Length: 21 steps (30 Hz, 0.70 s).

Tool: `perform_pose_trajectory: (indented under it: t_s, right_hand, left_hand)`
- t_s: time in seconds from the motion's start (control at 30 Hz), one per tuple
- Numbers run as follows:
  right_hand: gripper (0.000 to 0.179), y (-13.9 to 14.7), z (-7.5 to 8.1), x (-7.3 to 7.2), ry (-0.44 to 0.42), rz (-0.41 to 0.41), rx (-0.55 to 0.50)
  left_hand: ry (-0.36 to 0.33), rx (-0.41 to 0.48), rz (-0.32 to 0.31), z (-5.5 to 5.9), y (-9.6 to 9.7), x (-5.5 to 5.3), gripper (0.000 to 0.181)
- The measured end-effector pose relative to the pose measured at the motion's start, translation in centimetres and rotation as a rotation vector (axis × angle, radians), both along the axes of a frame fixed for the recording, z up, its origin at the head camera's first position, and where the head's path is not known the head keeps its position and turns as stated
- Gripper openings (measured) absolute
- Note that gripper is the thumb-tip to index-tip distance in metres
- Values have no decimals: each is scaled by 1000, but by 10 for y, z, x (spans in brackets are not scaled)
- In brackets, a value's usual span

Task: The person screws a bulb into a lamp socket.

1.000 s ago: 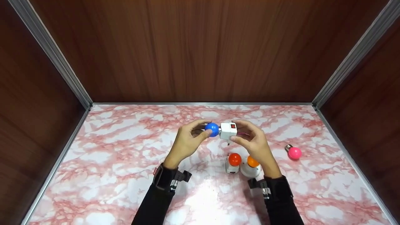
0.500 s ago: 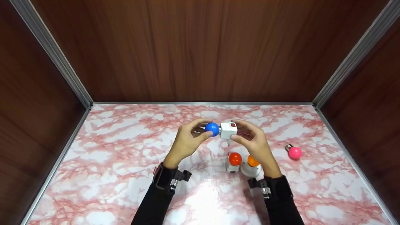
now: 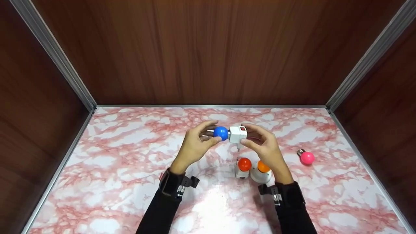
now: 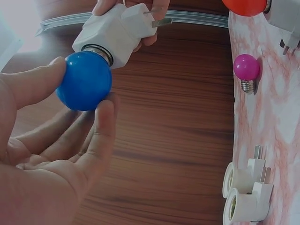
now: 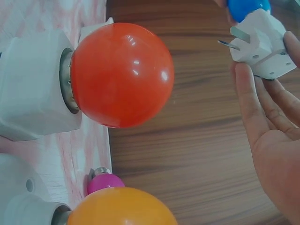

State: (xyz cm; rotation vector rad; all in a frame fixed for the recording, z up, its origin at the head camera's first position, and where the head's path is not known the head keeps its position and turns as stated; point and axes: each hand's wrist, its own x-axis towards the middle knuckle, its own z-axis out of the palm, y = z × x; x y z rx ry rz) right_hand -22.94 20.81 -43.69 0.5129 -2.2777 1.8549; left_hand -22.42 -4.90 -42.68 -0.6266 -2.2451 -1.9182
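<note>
blue bulb meeting white socket.
from afar i see the half-curled left hand pinch the bulb, the right hand grip the socket.

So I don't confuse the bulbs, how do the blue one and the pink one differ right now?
Pose: the blue bulb is held up by the left hand; the pink bulb lies on the table. Base: the blue bulb's meets the mouth of the white socket; the pink bulb's metal screw base is bare. Both have round globes.
</note>
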Motion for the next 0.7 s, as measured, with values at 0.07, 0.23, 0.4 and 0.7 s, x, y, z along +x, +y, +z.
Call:
perform_pose_trajectory:
  t_s: [0.07,0.23,0.4,0.7]
  right_hand:
    - [49,0,0,0,2,-3,3]
    - [50,0,-1,0,12,-2,-10]
    - [50,-1,0,0,21,5,-19]
    - [51,-1,1,1,36,17,-40]
  left_hand:
    - [-19,9,-1,0,1,0,52]
    - [-23,7,-1,0,2,0,49]
    - [-16,-13,2,0,2,1,45]
    - [20,-45,41,0,3,0,35]
